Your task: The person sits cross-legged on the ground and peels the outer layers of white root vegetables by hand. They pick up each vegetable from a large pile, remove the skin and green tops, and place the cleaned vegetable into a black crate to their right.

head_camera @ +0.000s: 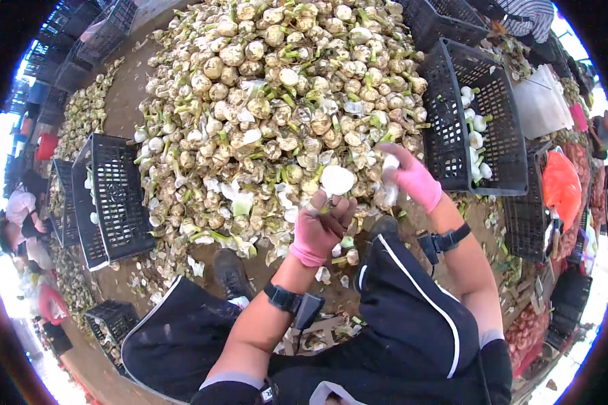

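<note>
A large heap of garlic bulbs [273,106], many with soil and green stem stubs, fills the ground before me. My left hand [321,228], in a pink-cuffed glove, has its fingers curled around the stem end of a clean white garlic bulb [338,180]. To its right, my right hand [410,174], in a similar glove, is over the heap's right edge, blurred. Whitish skin or wrapping [389,177] shows at its fingers; whether it is gripped is unclear. Peeled white bulbs [476,139] lie in the black plastic crate [521,152] at the right.
Another black crate [124,202] with a few white bulbs stands left of the heap. Further crates [114,324] and red mesh sacks [529,329] flank me. A red plastic bag [560,187] hangs at the right. A person [23,212] is at the far left.
</note>
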Tool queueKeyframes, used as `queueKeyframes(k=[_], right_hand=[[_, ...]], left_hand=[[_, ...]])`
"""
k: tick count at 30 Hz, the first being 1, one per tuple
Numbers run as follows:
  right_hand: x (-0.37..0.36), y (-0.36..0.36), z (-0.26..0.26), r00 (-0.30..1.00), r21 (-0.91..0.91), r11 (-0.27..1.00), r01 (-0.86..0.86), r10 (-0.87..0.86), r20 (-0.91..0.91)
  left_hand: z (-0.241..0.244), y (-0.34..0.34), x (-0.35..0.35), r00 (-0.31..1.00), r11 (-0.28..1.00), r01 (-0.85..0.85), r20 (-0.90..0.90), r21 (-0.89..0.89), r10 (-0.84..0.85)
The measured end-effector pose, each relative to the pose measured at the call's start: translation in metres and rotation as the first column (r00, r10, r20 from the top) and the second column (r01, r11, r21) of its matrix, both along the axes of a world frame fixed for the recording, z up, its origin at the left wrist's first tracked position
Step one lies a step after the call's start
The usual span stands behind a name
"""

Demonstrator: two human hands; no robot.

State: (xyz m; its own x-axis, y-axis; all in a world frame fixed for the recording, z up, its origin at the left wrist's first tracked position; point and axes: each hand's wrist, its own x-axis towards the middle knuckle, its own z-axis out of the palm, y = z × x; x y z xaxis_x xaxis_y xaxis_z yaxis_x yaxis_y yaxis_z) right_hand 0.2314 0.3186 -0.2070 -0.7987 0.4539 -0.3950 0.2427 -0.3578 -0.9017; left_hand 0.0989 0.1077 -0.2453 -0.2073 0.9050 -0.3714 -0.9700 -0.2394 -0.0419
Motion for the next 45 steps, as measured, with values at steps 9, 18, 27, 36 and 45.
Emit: queueKeyframes(k=[9,18,27,36,45], right_hand=[[0.038,0.012,-0.041,0.736,0.526,0.742,-0.415,-0.066,0.674],[0.050,0.013,-0.090,0.523,0.250,0.704,-0.665,0.200,0.828],[0.026,-0.007,-0.059,0.616,0.431,0.599,-0.675,0.136,0.776],[-0.012,-0.037,-0.008,0.994,0.133,0.986,-0.105,0.098,0.056],[-0.015,-0.041,0.006,0.982,-0.341,0.921,-0.187,0.181,-0.049]], left_hand=[[0.046,-0.061,-0.127,0.620,0.820,-0.538,-0.751,-0.197,0.226],[0.156,-0.279,-0.387,0.035,0.122,-0.986,-0.854,-0.115,-0.519],[0.020,-0.118,-0.200,-0.526,0.714,-0.612,-0.499,-0.340,-0.689],[-0.010,0.009,0.022,0.287,0.938,-0.086,-0.910,-0.335,-0.299],[0.027,0.002,-0.018,-0.392,0.930,-0.346,-0.880,-0.127,-0.266]])
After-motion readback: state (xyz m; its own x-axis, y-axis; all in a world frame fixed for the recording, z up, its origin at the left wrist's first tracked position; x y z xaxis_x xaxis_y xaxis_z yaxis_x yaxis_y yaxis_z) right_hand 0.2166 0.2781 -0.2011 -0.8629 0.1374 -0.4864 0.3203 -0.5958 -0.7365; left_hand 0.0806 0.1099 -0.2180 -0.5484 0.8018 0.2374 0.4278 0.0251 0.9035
